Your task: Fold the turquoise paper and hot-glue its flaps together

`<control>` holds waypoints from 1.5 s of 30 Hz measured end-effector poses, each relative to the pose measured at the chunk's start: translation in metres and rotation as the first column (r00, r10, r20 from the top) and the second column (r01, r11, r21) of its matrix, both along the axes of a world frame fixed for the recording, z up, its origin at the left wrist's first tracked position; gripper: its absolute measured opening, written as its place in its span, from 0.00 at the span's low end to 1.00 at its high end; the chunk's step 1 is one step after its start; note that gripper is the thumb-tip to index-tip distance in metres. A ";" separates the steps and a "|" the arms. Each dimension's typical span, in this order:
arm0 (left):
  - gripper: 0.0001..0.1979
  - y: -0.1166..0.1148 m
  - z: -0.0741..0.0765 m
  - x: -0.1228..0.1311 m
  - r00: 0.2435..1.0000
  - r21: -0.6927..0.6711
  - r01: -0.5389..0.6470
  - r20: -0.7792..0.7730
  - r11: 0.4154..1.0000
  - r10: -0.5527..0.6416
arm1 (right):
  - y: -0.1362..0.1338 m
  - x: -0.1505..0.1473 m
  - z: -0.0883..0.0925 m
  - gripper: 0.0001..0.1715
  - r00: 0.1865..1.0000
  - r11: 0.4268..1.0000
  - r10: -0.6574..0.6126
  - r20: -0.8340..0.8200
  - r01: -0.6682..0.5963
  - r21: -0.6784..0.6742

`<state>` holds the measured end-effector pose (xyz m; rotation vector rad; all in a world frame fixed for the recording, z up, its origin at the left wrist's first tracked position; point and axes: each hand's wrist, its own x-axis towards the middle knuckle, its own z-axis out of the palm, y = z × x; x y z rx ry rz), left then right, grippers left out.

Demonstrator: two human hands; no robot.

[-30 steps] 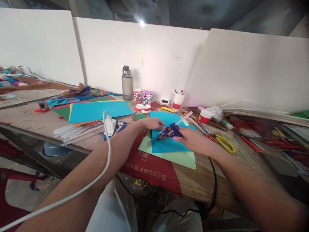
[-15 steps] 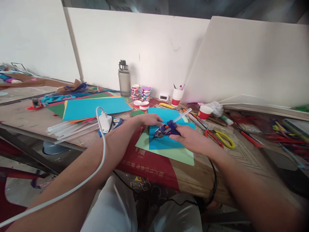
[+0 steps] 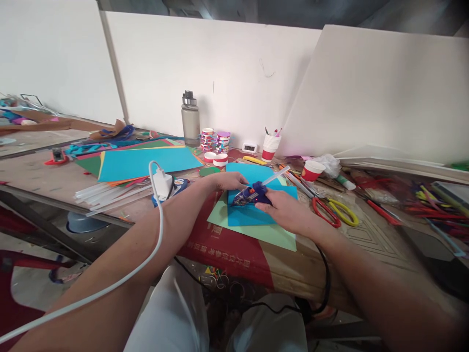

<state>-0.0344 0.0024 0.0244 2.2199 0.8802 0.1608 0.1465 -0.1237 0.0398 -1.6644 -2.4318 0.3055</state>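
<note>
My right hand is closed around a dark blue glue gun, its nozzle pointing down and left, low over a blue sheet of paper. A translucent glue stick sticks out of the gun's back end. My left hand is at the upper left of the gun, its fingers bent at the blue paper and partly hidden behind the gun; it seems to pinch the paper. Beneath the blue paper lies a light green sheet, on a red and brown cardboard.
Red-handled scissors and yellow-handled scissors lie right of the paper. Behind stand a bottle, paper cups and a small clock. Left are coloured sheets, glue sticks and a white plug with its cable.
The view has shifted slightly, so everything sits a little further right. The glue gun's nozzle has moved slightly up relative to the blue paper; both hands otherwise keep nearly the same pose.
</note>
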 end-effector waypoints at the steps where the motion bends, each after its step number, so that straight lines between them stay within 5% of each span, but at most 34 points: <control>1: 0.14 0.000 0.001 0.000 1.000 0.001 -0.001 -0.004 1.000 0.001 | -0.001 0.001 0.001 0.15 1.000 1.000 0.005 -0.005 -0.005 -0.017; 27: 0.14 0.005 -0.005 -0.001 0.999 0.037 0.040 -0.014 0.999 -0.039 | 0.000 0.001 -0.002 0.14 0.987 0.997 0.060 -0.148 -0.066 -0.035; 45: 0.12 0.000 -0.001 0.000 1.000 0.017 -0.004 0.002 1.000 0.004 | 0.002 -0.002 -0.007 0.15 0.996 0.999 0.032 -0.089 -0.031 0.014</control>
